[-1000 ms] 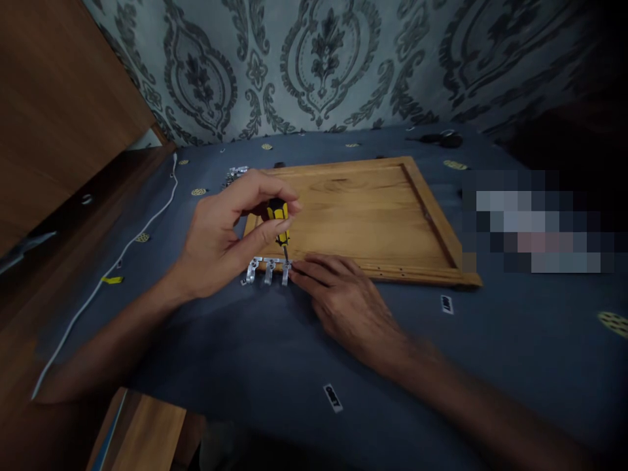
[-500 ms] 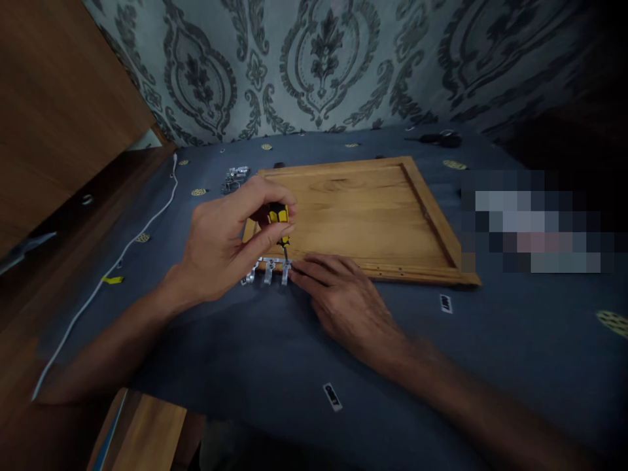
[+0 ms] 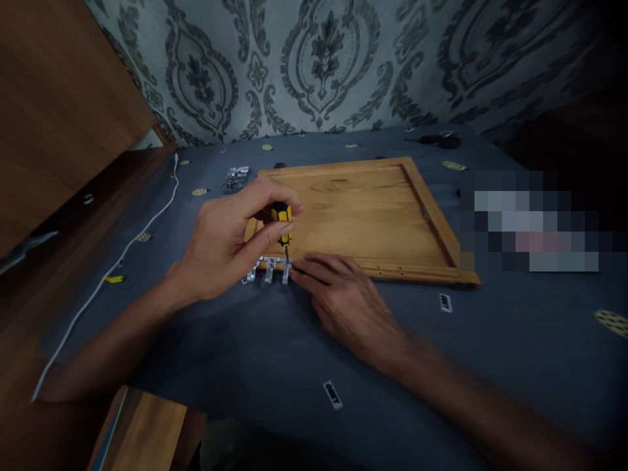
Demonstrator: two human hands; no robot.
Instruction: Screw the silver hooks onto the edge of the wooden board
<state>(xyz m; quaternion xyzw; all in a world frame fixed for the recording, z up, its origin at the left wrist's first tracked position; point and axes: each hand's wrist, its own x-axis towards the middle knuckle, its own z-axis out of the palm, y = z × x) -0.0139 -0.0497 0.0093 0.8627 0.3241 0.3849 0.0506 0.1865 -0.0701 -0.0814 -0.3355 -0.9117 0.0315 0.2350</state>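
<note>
My left hand [image 3: 223, 229] is closed round the yellow and black handle of a screwdriver [image 3: 282, 214]. The screwdriver stands nearly upright, its tip down at the right end of a silvery metal hook rail [image 3: 269, 271]. This rail lies along the near edge of a framed wooden panel [image 3: 367, 212], its hooks hanging over the side. My right hand [image 3: 346, 301] lies on that same edge, fingers stretched out and fingertips touching or very near the rail's end. Part of the panel's left side is hidden behind my left hand.
Loose metal hardware [image 3: 236, 178] lies behind the panel's left corner. A dark tool [image 3: 441, 139] rests at the back right. A white cable [image 3: 142, 235] runs down the left side of the blue patterned cloth [image 3: 275, 366]. At right is a blurred-out person [image 3: 530, 222].
The screwdriver handle has turned slightly in my left hand, and the fingers have shifted a little to the right. My right hand has stayed in place.
</note>
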